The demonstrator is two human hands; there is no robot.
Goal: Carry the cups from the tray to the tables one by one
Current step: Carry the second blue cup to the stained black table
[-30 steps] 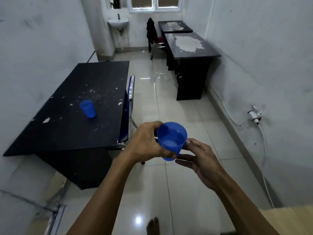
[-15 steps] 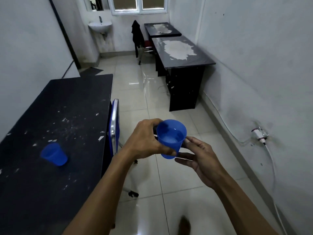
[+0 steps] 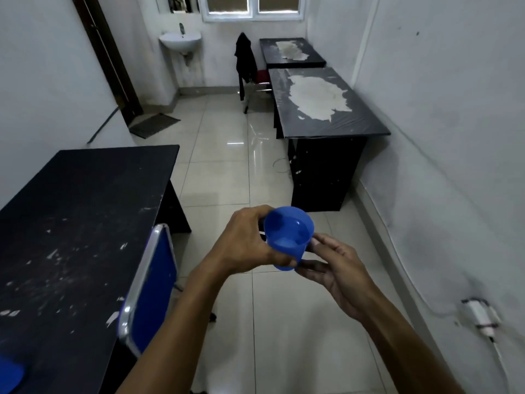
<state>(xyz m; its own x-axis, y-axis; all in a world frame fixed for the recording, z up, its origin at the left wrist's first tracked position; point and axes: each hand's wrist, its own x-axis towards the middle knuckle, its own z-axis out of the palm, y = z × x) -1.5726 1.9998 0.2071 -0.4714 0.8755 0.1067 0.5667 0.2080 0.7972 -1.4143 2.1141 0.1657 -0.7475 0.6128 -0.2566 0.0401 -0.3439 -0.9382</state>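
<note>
The tiled floor (image 3: 224,177) runs the length of a narrow white room, and everything here sits off the black table (image 3: 74,223) on the left wall, its top scuffed and flecked with pale chips. Across the aisle from it, against the right wall, stands a second black table (image 3: 321,120) with a big pale patch where the surface has peeled, and a third table (image 3: 292,54) butts up just behind that one. Tucked against the near edge of the left table is a blue chair (image 3: 150,288) with a silver rim. Beyond the left table's far end, a dark doormat (image 3: 154,125) lies by a brown door frame (image 3: 108,58), and a white sink (image 3: 180,41) hangs on the back wall under the window (image 3: 252,7). A dark jacket (image 3: 245,64) is draped over a chair beside the far tables.

In the aisle, just right of the blue chair, a person holds a blue cup (image 3: 288,237) upright in the air, pale liquid showing in the bottom. The left hand (image 3: 247,243) is wrapped round the cup's side, thumb across the front. The right hand (image 3: 338,271) steadies it from the other side, fingertips pinching the lower wall. At the left table's nearest corner, a blue shape (image 3: 10,376) is cut off by the frame edge; I cannot tell what it is.
</note>
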